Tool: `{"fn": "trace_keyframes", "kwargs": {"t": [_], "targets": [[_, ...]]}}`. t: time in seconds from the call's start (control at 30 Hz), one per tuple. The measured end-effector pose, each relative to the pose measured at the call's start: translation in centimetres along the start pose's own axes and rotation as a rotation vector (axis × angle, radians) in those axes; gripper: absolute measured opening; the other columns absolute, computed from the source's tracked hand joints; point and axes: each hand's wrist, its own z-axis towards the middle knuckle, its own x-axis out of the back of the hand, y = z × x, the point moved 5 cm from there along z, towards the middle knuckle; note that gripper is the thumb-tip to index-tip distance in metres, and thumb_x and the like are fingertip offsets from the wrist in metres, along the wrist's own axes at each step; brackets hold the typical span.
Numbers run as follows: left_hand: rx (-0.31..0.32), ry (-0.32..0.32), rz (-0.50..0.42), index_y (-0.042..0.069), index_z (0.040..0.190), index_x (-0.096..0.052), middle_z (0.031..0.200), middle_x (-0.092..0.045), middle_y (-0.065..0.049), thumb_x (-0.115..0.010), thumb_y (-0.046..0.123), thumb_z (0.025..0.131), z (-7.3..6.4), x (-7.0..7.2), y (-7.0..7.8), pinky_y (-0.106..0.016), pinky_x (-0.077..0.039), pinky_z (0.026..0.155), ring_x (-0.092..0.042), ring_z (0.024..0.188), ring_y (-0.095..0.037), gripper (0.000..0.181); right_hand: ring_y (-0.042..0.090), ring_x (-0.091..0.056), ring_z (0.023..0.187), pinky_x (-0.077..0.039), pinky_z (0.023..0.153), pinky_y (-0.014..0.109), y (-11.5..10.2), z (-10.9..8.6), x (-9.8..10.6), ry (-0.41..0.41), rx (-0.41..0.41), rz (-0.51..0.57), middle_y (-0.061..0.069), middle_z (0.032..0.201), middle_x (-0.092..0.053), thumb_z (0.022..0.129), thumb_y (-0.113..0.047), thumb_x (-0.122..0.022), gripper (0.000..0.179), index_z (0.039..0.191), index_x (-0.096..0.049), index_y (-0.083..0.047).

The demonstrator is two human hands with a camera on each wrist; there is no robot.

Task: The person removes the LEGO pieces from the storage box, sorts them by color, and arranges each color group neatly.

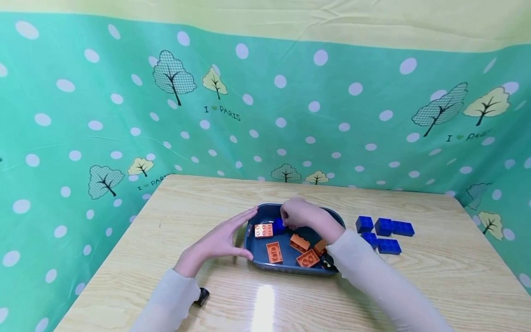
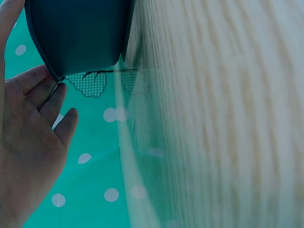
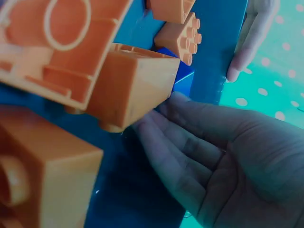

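Observation:
A dark blue tray (image 1: 290, 269) holds several orange bricks, among them one with studs up (image 1: 263, 230). Inside it, my right hand (image 1: 304, 216) reaches down and pinches a blue brick (image 1: 279, 226) beside that orange one. The right wrist view has the thumb against the blue brick (image 3: 184, 81), which is partly hidden behind orange bricks (image 3: 137, 85). At the tray's left end, my left hand (image 1: 215, 240) spreads thumb and fingers along the rim. In the left wrist view, straight fingertips rest at the edge of the tray (image 2: 78, 38).
Several blue bricks (image 1: 389, 246) lie on the wooden table (image 1: 439, 276) right of the tray. A small black object (image 1: 202, 296) sits by the left sleeve, and another dark piece (image 1: 327, 262) is in the tray's right front corner. A green dotted cloth (image 1: 265, 115) hangs behind.

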Motion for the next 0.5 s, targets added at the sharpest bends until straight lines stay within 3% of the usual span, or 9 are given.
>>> {"fn": "trace_keyframes", "kwargs": {"t": [0.17,0.33,0.5], "targets": [[0.014,-0.001,-0.012,0.020,0.160,-0.024,0.168,-0.020,0.001,-0.088,0.045,0.070,-0.01,-0.03,-0.01,-0.059,-0.028,0.120,-0.024,0.153,-0.032,0.113,0.010,-0.060,0.062,-0.048,0.061,0.024,0.01,0.21,-0.15,0.004,0.026,0.028,-0.002,0.070,-0.067,0.093,-0.028,-0.071,0.014,0.091,-0.070,-0.014],[0.017,-0.001,-0.009,0.020,0.160,-0.024,0.168,-0.021,-0.001,-0.089,0.044,0.070,-0.02,0.00,0.10,-0.060,-0.028,0.120,-0.024,0.153,-0.032,0.113,0.007,-0.065,0.078,-0.056,0.075,0.027,-0.11,0.33,-0.34,-0.004,0.122,0.090,-0.003,0.090,-0.073,0.093,-0.023,-0.071,0.024,0.116,-0.072,-0.013],[0.006,0.004,-0.002,0.019,0.160,-0.025,0.167,-0.022,-0.004,-0.088,0.045,0.070,0.00,-0.01,0.16,-0.061,-0.029,0.119,-0.025,0.153,-0.033,0.113,0.007,-0.065,0.085,-0.056,0.077,0.024,0.06,0.37,-0.58,-0.044,0.204,0.164,-0.003,0.096,-0.072,0.087,-0.023,-0.078,0.016,0.100,-0.072,-0.015]]}}
